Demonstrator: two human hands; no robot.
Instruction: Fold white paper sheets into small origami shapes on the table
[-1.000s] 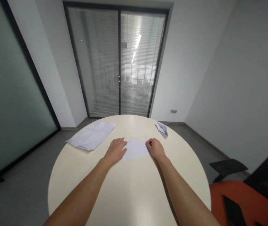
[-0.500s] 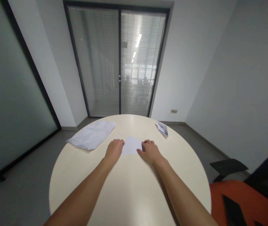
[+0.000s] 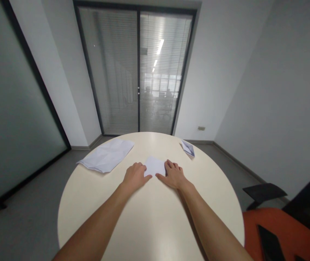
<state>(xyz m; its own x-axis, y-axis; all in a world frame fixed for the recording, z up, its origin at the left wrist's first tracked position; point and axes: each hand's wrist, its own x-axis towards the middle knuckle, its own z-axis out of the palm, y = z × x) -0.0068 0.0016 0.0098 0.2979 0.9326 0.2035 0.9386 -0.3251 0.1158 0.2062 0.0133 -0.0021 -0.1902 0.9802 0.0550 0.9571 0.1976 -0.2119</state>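
Observation:
A small piece of white paper [image 3: 154, 166] lies between my two hands near the middle of the table, its layers too faint to make out. My left hand [image 3: 135, 174] holds its left side, fingers curled at the edge and thumb stretched along the near edge. On the right side, my right hand [image 3: 174, 174] grips the paper, with curled fingers at the edge and its thumb on the near corner. The two thumb tips point toward each other, a small gap apart.
A round cream table [image 3: 149, 221] carries a stack of creased white paper sheets [image 3: 107, 156] at far left and a folded paper piece [image 3: 188, 148] at far right. An orange chair [image 3: 277, 232] with a black armrest [image 3: 265, 192] stands at the right. Glass doors [image 3: 138, 69] are beyond.
My left hand has shifted slightly right, and its thumb now extends along the paper's near edge. The right thumb has moved a little left. The paper's left side looks narrower.

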